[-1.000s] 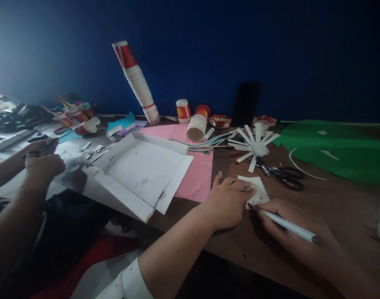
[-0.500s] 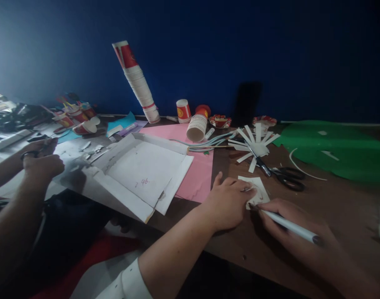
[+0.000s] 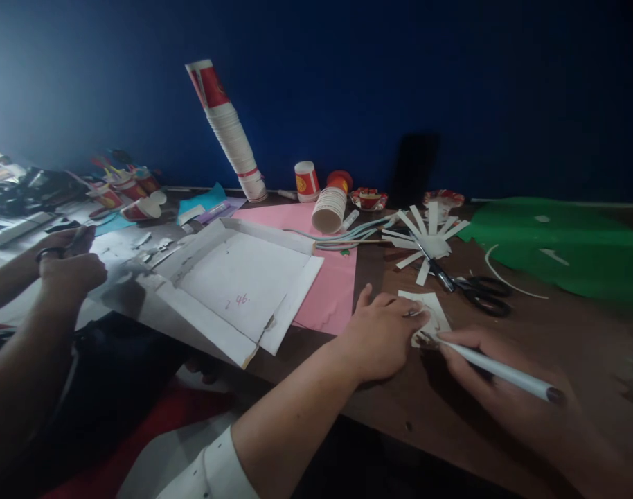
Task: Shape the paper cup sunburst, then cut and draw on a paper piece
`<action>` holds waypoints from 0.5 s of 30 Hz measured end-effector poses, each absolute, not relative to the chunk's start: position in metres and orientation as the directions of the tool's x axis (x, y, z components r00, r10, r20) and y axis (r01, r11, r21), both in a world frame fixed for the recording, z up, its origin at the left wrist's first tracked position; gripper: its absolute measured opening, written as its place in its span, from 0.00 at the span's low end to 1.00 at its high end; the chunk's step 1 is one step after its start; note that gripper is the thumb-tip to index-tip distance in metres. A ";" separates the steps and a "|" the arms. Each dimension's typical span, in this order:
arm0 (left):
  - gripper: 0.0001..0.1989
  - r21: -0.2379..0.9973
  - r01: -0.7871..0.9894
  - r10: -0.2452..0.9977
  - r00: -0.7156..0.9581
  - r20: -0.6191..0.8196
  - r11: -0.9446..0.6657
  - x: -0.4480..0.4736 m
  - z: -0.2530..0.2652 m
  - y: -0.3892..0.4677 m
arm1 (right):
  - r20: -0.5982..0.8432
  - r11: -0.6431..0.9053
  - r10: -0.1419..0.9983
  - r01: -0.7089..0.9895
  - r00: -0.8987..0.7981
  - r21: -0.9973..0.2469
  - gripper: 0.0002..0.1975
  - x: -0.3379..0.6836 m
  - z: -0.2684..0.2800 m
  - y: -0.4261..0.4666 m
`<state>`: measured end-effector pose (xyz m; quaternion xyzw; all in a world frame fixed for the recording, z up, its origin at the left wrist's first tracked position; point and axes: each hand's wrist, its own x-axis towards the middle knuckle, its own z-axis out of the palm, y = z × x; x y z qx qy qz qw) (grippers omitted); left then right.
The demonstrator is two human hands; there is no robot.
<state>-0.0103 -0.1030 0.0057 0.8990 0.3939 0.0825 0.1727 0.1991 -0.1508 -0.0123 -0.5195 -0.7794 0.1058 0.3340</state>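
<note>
My right hand (image 3: 508,378) is closed around a white marker pen (image 3: 503,367) with a dark end, its tip at a small piece of white paper (image 3: 435,312). Dark brown marks (image 3: 425,339) show near the paper's lower edge, and a faint curved line runs above them. Pressing the left side of this paper, my left hand (image 3: 381,333) lies palm down with its fingers laid out and the thumb apart; the fingertips cover part of the sheet. Just beyond the paper, black-handled scissors (image 3: 485,291) rest across a sunburst of white paper strips (image 3: 431,242).
A shallow white cardboard box (image 3: 233,277) lies partly over pink paper (image 3: 332,298). Behind stand a leaning stack of paper cups (image 3: 228,132) and an upright cup (image 3: 307,181). Green sheet (image 3: 566,242) spreads at right. At left, another person's hands (image 3: 72,260) hold scissors.
My right hand and marker have shifted slightly right, and more dark marking shows on the paper. My left hand stays on the sheet.
</note>
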 end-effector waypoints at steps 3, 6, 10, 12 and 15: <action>0.23 0.366 0.684 0.736 0.677 0.004 -0.631 -0.010 0.007 -0.103 | 0.384 0.424 0.891 0.743 -0.241 -0.518 0.09 0.199 -0.014 -0.151; 0.23 0.373 0.680 0.735 0.678 0.006 -0.631 -0.010 0.007 -0.103 | 0.346 0.417 0.902 0.735 -0.260 -0.535 0.10 0.200 -0.017 -0.151; 0.23 0.385 0.676 0.735 0.678 0.009 -0.628 -0.010 0.006 -0.103 | 0.321 0.419 0.905 0.717 -0.280 -0.557 0.10 0.201 -0.020 -0.151; 0.23 0.384 0.674 0.735 0.678 0.019 -0.631 -0.011 0.005 -0.103 | 0.312 0.432 0.900 0.705 -0.304 -0.562 0.09 0.201 -0.018 -0.151; 0.24 0.380 0.672 0.731 0.682 0.017 -0.636 -0.011 0.006 -0.103 | 0.318 0.465 0.885 0.686 -0.340 -0.560 0.08 0.201 -0.015 -0.152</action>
